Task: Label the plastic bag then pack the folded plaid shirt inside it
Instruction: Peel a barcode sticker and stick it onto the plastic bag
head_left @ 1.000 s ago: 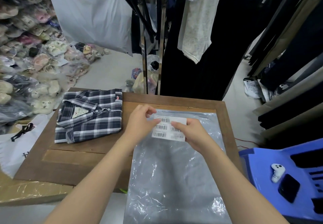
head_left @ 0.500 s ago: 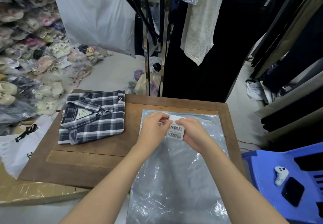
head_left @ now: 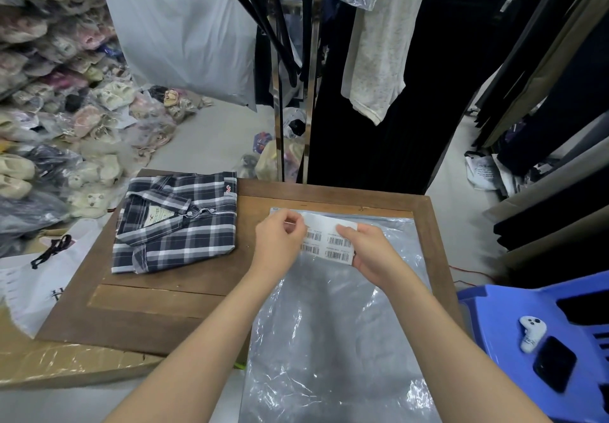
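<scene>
1. A white barcode label sheet (head_left: pixel 329 244) is pinched between the left hand (head_left: pixel 280 243) and right hand (head_left: pixel 370 254), both grips closed on it, over the glossy, crinkled plastic bag (head_left: pixel 336 323).
2. The folded plaid shirt (head_left: pixel 178 221) is laid flat on the wooden worktop (head_left: pixel 158 294), left of the bag.
3. A blue plastic chair (head_left: pixel 501 320) is seen at right.

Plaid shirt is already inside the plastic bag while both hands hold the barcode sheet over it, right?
No. The head view shows the plaid shirt folded on the wooden table, left of the plastic bag. The left hand and right hand do hold the barcode sheet over the bag.
</scene>
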